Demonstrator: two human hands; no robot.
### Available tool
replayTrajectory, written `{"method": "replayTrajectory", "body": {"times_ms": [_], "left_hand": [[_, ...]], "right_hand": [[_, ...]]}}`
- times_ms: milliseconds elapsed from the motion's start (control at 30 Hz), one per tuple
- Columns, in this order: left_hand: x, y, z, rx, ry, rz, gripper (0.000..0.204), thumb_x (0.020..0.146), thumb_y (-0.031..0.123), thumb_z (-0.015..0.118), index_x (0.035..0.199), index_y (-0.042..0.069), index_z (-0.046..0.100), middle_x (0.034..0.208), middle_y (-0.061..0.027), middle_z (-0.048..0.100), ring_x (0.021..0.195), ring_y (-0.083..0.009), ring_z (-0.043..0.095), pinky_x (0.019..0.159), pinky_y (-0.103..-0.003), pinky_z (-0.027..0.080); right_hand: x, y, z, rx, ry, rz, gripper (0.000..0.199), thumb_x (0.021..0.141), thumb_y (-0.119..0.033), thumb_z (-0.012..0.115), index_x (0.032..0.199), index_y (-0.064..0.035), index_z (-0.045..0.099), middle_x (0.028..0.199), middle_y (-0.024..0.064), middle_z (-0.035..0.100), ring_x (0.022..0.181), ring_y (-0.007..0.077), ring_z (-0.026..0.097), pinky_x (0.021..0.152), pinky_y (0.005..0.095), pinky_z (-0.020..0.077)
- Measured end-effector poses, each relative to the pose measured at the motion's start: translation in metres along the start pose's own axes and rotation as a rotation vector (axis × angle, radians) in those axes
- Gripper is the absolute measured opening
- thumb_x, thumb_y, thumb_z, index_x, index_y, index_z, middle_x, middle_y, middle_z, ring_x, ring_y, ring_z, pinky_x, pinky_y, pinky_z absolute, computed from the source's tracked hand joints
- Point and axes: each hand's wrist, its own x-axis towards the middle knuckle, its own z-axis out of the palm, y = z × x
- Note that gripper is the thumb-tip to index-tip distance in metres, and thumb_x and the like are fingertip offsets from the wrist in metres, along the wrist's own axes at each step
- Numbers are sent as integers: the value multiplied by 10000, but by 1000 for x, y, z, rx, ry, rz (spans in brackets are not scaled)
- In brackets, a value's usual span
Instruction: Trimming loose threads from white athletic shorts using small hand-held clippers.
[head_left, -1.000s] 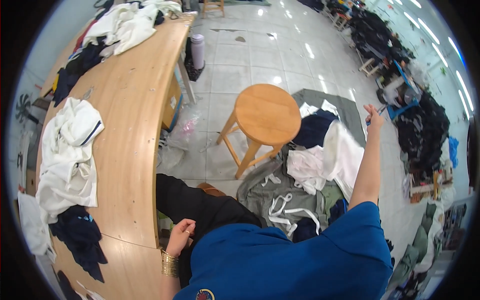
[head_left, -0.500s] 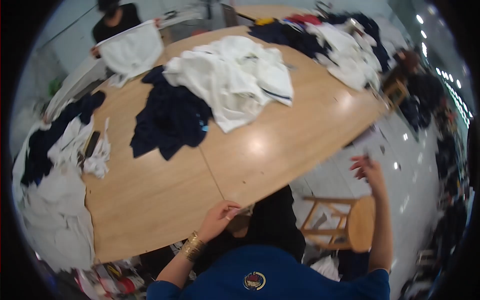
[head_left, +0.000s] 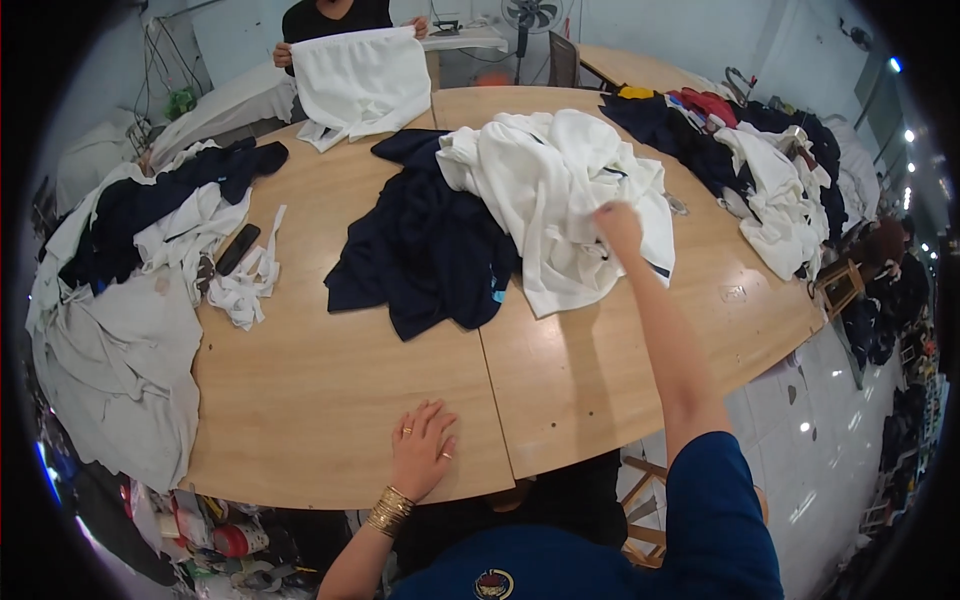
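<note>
My left hand (head_left: pixel 424 452) lies flat on the wooden table (head_left: pixel 330 410) near its front edge, fingers spread, holding nothing. A gold cuff circles that wrist. My right arm stretches far forward over the table. At its end my right hand (head_left: pixel 620 230) is closed at a white garment (head_left: pixel 560 250) in the heaped white clothing; its fingertips are partly hidden against the cloth. Dark navy garments (head_left: pixel 420 250) lie crumpled just left of the white heap, partly under it.
Across the table a person (head_left: pixel 345 15) holds up a white garment (head_left: pixel 362 85). Grey cloth (head_left: pixel 120 370), white scraps (head_left: pixel 245 290) and a black phone (head_left: pixel 238 248) lie at the left. More clothes (head_left: pixel 780 190) are piled at the far right. A wooden stool (head_left: pixel 645 500) stands at the front edge.
My right hand has swung from beside the table's right edge forward onto the white heap and closed. My left hand has moved from the edge to lie flat on the tabletop.
</note>
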Motion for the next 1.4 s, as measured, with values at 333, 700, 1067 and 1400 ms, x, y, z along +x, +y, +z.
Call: {"method": "replayTrajectory", "body": {"times_ms": [333,700,1067,1400], "left_hand": [[-4,4,-4,-43,2,-24,345,795,209,575,1133,154,527,1280,-41,447,1240,-233,366,1035,-425,224],[-19,-5,-23,-794,85,-324,541,789,130,635,1259,61,376,1244,-141,454,1172,-271,436,974,-389,346],[120,-41,-9,-780,149,-535,536,801,119,636,1250,-19,377,1046,-143,565,722,-173,604,660,-293,502],[-7,115,23,-416,-536,355,271,753,144,567,1020,100,547,860,-125,624,759,-338,600,645,-438,487]], "right_hand": [[23,-203,-195,1607,-616,-247,272,831,-109,589,618,-106,420,531,-54,290,437,66,259,432,231,226],[-179,-257,-156,952,-1166,-337,129,769,-197,657,807,-74,665,671,-38,582,539,8,387,439,187,279],[-248,-148,-98,1343,-855,335,177,846,-153,584,930,-13,653,522,-89,324,423,7,243,385,184,166],[-230,-45,-148,1159,-216,371,307,868,-270,566,1011,2,559,586,-10,475,366,16,256,347,187,172]]}}
